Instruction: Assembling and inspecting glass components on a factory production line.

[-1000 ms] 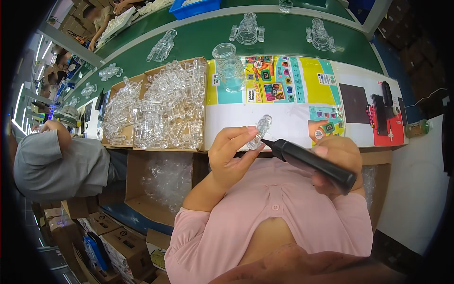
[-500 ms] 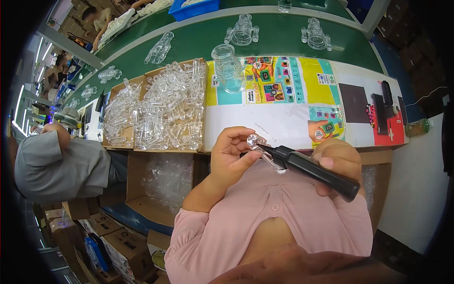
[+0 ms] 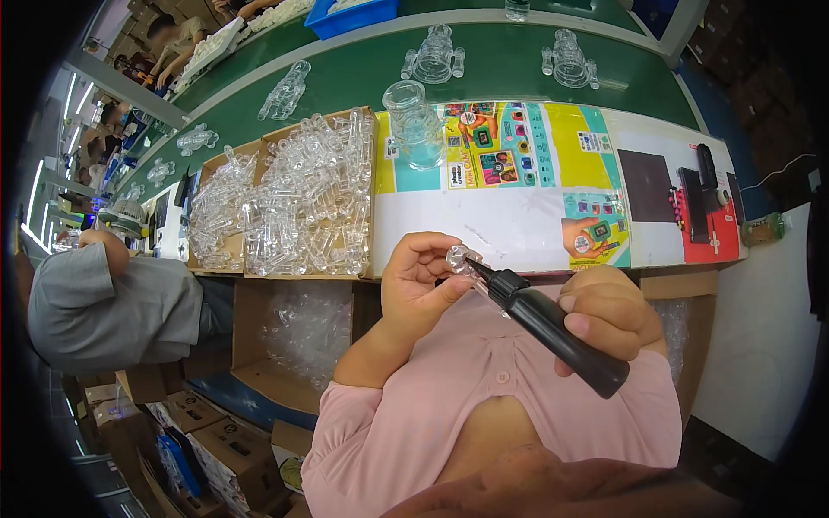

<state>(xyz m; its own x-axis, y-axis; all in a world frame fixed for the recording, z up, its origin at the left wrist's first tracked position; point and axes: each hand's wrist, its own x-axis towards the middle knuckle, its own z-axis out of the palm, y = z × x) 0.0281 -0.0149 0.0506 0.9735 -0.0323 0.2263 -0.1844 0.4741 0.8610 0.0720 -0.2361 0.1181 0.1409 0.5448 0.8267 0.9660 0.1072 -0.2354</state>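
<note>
Between the fingertips of my left hand (image 3: 420, 281) is a small clear plastic part (image 3: 463, 259) with a rounded end. My right hand (image 3: 611, 312) is wrapped round a black bottle with a narrow nozzle (image 3: 561, 332), tilted so its tip points up and left. That tip touches or sits right at the rounded end of the clear part; which of the two I cannot tell. Beyond my hands, a larger clear hollow plastic body (image 3: 416, 129) stands on the printed cardboard (image 3: 509, 211) covering the work surface.
Left of my hands, cardboard trays (image 3: 373, 198) hold many clear plastic pieces (image 3: 306, 198). Clear figures (image 3: 433, 59) stand along the green table (image 3: 509, 65). A black phone-like object (image 3: 692, 205) lies at the right. A person in a grey shirt (image 3: 117, 302) sits to the left.
The bottle has swung steeper, its base moving down and left, with my right hand shifting around it. The nozzle has moved slightly left and up on the clear part. My left hand barely moved.
</note>
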